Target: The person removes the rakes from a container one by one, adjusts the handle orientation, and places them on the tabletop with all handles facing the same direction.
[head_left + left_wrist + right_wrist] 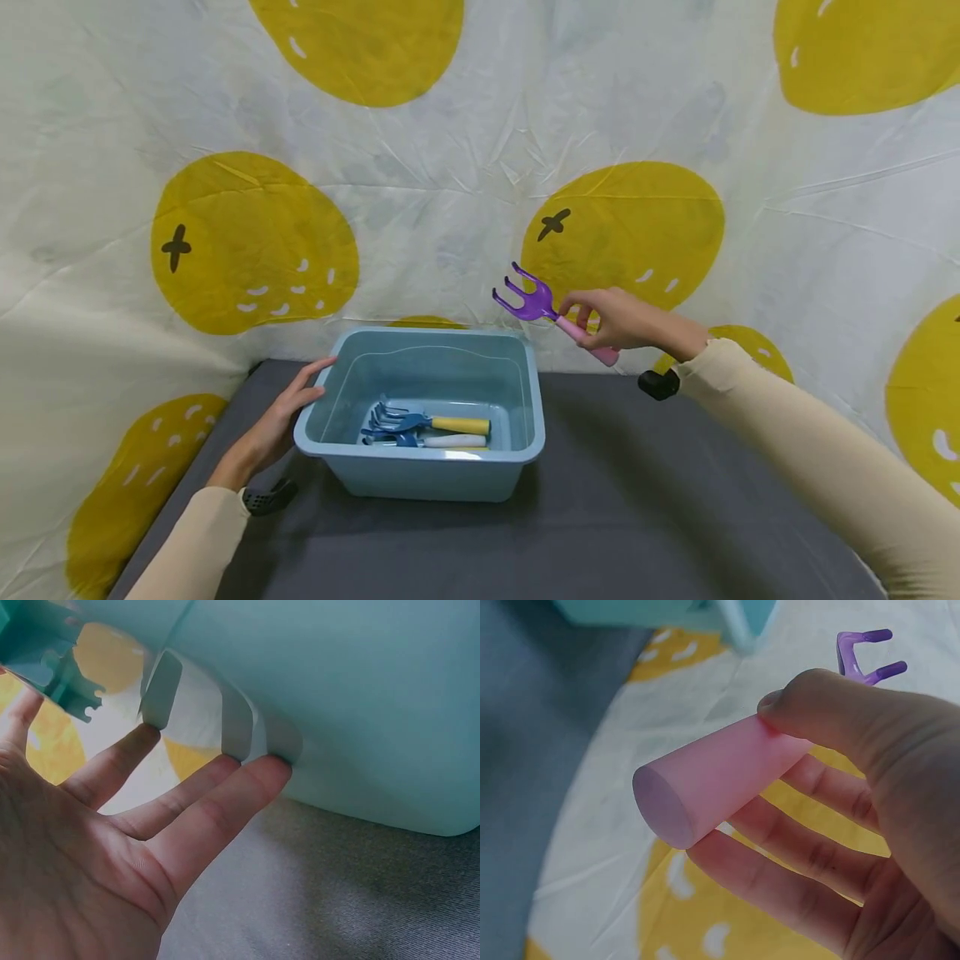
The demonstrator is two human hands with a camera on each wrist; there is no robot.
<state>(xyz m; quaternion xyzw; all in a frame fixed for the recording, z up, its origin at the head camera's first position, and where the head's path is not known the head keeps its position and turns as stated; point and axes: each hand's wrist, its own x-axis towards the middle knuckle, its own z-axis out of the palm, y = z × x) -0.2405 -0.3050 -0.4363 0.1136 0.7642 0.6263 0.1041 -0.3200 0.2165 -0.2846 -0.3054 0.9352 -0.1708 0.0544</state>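
Observation:
My right hand (618, 318) holds a small garden hand fork by its pink handle (712, 776), in the air to the right of a light blue plastic tub (420, 479). The fork's purple three-pronged head (536, 302) points up and left. My left hand (276, 423) is at the tub's left side, its fingers stretched out and the fingertips (268, 774) touching the outer wall. Inside the tub lie a blue rake-like tool with a yellow handle (459, 425) and another blue tool with a white handle (453, 442). Their heads overlap, so part of each is hidden.
The tub stands on a dark grey cloth-covered table (615, 517). A pale cloth (450, 250) printed with yellow fruit hangs behind the table and along its left side. Each wrist carries a black band (270, 497).

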